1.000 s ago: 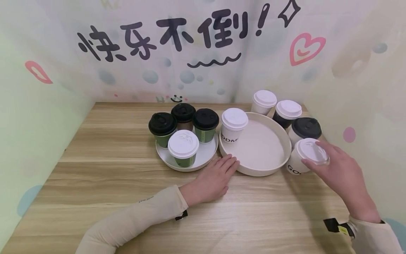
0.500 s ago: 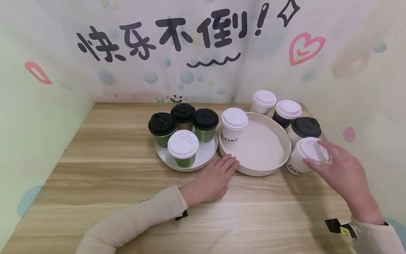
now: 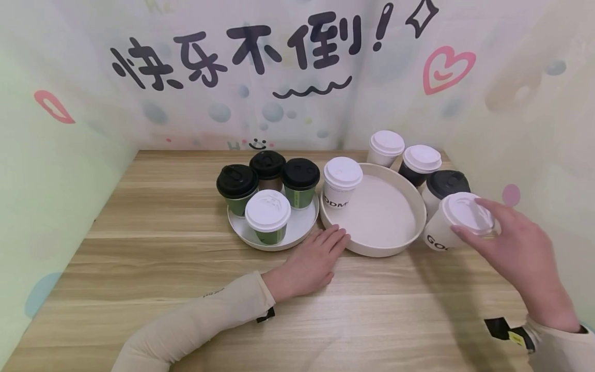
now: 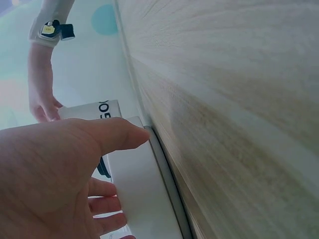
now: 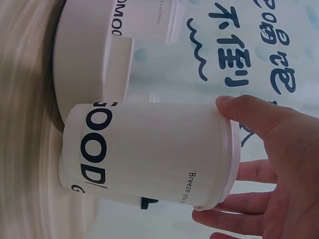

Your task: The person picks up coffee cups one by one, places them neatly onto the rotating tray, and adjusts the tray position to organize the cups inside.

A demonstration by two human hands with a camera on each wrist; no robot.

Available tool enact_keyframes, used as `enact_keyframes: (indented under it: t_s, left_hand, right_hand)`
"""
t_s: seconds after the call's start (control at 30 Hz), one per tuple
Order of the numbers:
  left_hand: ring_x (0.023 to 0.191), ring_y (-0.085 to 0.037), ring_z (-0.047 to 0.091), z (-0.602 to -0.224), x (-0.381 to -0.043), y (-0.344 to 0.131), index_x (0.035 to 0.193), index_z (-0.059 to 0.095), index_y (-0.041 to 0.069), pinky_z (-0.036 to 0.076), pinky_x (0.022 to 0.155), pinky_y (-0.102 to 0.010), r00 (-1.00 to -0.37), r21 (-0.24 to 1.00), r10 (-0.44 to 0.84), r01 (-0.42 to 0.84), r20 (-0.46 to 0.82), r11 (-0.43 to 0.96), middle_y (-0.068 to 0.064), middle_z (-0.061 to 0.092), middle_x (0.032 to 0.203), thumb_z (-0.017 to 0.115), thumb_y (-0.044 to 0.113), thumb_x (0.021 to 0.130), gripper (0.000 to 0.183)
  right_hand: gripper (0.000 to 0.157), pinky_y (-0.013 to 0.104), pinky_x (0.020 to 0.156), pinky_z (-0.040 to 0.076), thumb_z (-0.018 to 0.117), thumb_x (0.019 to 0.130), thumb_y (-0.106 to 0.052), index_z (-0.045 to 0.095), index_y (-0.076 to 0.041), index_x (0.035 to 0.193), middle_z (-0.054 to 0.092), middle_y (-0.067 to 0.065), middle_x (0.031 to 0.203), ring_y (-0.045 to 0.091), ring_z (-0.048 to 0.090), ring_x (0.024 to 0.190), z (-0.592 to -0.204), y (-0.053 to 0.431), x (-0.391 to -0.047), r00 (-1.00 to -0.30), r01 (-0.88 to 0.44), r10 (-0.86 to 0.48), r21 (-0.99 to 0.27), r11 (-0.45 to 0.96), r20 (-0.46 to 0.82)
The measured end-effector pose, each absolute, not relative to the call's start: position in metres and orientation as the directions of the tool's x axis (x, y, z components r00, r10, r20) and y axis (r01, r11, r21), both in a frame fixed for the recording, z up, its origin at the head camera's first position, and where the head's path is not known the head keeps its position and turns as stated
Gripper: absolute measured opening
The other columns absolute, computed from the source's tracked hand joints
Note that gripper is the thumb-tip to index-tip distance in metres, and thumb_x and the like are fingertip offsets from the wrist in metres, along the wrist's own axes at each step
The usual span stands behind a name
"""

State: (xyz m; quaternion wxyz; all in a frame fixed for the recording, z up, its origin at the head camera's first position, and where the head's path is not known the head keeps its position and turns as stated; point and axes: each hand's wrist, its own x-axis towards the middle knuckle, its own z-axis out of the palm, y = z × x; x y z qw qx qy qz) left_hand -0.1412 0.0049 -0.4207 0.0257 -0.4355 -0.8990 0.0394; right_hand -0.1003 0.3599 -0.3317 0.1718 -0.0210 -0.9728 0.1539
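My right hand grips a white paper coffee cup by its white lid, thumb on one side and fingers on the other. The cup, printed "GOOD", leans slightly beside the right edge of the cream round tray. In the right wrist view, the thumb is at the lid's rim and the cup's base is close over the table. My left hand lies against the tray's near-left side with its fingers extended; the left wrist view has its fingertips at the tray wall.
A white lidded cup stands inside the tray on its left. A smaller white plate carries several green and brown cups. Behind the held cup stand a black-lidded cup, a dark cup with white lid and another white cup.
My right hand has moved a little up and to the right, carrying the white coffee cup, which now leans more. The left hand and tray have stayed put.
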Motion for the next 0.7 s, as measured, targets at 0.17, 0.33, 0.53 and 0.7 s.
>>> enact_keyframes:
  t_s: [0.17, 0.33, 0.53, 0.7]
  left_hand:
    - [0.153, -0.026, 0.025, -0.421, -0.141, 0.004, 0.157, 0.025, 0.009, 0.034, 0.121, -0.043, -0.62, -0.084, 0.785, 0.781, 0.017, 0.619, -0.009, 0.03, 0.162, 0.061, 0.038, 0.095, 0.077]
    - [0.153, -0.026, 0.024, -0.421, -0.141, 0.004, 0.157, 0.025, 0.009, 0.033, 0.122, -0.043, -0.624, -0.067, 0.781, 0.779, 0.018, 0.624, -0.009, 0.029, 0.162, 0.06, 0.037, 0.095, 0.076]
    - [0.153, -0.026, 0.024, -0.421, -0.141, 0.004, 0.157, 0.024, 0.01, 0.033, 0.122, -0.043, -0.624, -0.066, 0.781, 0.779, 0.022, 0.624, -0.009, 0.029, 0.163, 0.061, 0.037, 0.095, 0.077]
    - [0.153, -0.026, 0.025, -0.422, -0.141, 0.004, 0.157, 0.025, 0.009, 0.034, 0.121, -0.043, -0.62, -0.072, 0.784, 0.781, 0.029, 0.62, -0.009, 0.03, 0.162, 0.061, 0.036, 0.094, 0.077]
  right_hand:
    - [0.066, 0.059, 0.072, 0.038, 0.08, 0.08, -0.039, 0.059, -0.007, 0.133, 0.061, 0.031, 0.126, 0.053, 0.057, 0.104, -0.323, 0.357, -0.099, -0.934, -0.021, 0.094, -0.317, 0.948, 0.344]
    - [0.065, 0.055, 0.07, 0.037, 0.08, 0.079, -0.038, 0.06, -0.007, 0.133, 0.063, 0.032, 0.123, 0.052, 0.057, 0.101, -0.317, 0.355, -0.099, -0.928, -0.027, 0.095, -0.32, 0.947, 0.36]
    - [0.066, 0.052, 0.068, 0.036, 0.08, 0.079, -0.039, 0.06, -0.009, 0.134, 0.063, 0.031, 0.123, 0.05, 0.057, 0.101, -0.315, 0.354, -0.099, -0.932, -0.01, 0.107, -0.32, 0.947, 0.347]
    - [0.066, 0.054, 0.068, 0.037, 0.08, 0.079, -0.04, 0.06, -0.008, 0.134, 0.063, 0.031, 0.123, 0.051, 0.057, 0.101, -0.313, 0.354, -0.1, -0.93, -0.011, 0.104, -0.309, 0.951, 0.353]
